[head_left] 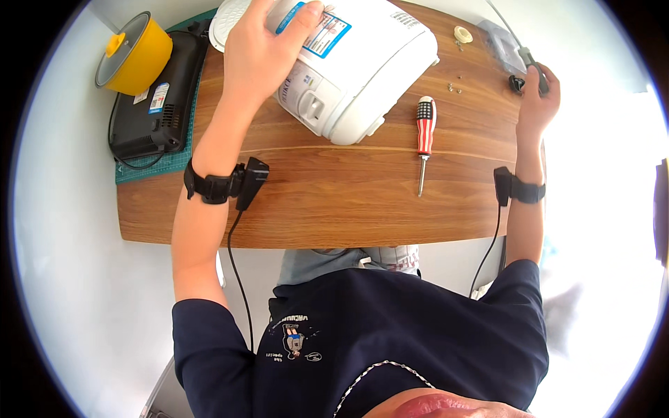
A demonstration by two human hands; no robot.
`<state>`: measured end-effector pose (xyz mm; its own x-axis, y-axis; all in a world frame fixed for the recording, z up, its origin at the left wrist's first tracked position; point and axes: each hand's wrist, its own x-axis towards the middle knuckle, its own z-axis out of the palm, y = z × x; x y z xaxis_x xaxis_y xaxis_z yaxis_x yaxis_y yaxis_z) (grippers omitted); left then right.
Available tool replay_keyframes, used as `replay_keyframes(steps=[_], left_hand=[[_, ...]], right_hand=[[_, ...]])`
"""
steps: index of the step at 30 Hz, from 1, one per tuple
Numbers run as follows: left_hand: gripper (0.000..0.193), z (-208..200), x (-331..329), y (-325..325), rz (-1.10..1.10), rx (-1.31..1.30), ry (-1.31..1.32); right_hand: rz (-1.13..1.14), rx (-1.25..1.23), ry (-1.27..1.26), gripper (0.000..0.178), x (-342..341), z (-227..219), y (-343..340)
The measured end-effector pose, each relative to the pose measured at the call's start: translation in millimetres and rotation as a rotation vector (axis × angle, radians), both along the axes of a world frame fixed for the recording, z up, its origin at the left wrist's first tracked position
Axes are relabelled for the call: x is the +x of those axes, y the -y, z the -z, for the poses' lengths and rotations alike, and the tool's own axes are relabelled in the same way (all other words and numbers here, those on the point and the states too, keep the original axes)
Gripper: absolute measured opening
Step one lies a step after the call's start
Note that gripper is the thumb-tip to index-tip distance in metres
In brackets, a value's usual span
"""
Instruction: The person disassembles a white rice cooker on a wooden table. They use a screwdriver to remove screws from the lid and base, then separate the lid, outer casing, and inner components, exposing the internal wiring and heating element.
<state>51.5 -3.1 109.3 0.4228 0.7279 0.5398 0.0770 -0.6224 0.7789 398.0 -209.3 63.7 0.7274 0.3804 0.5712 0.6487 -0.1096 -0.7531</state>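
Note:
A white rice cooker (376, 56) lies tipped on the wooden table at the top middle, with blue-edged stickers on its surface. My left hand (268, 52) grips it, the thumb stretched over a sticker; the other fingertips run out past the top edge. At the far right, my right hand (541, 101) is closed around the dark handle of a screwdriver (535, 70), whose long thin shaft points up and left. Another screwdriver (426, 125), with a red, white and dark patterned handle, lies between my hands, its tip toward me.
A yellow pot (143, 59) with a lid sits on a black appliance (157, 104) at the left, over a green cutting mat (167, 171). A white round part (224, 24) lies beside the cooker. Small screws (454, 88), a cream cap (463, 34) and a clear plastic tray (503, 45) are at right.

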Motion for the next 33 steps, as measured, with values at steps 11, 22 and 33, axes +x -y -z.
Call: replay_keyframes(steps=[11, 22, 33], left_hand=[[0.038, 1.2, 5.5, -37.5, 0.142, 0.174, -0.041], [0.041, -5.0, 14.0, -45.7, 0.191, 0.060, -0.104], [0.047, 35.7, 5.8, -79.3, 0.318, 0.049, 0.004]], right_hand=[[-0.747, 0.614, -0.344, 0.036, -80.9, -79.2, 22.3], [-1.101, 0.754, -0.259, 0.041, -85.5, -117.2, -43.6], [-1.295, 0.693, -0.524, 0.031, -81.2, -119.1, -37.5]])
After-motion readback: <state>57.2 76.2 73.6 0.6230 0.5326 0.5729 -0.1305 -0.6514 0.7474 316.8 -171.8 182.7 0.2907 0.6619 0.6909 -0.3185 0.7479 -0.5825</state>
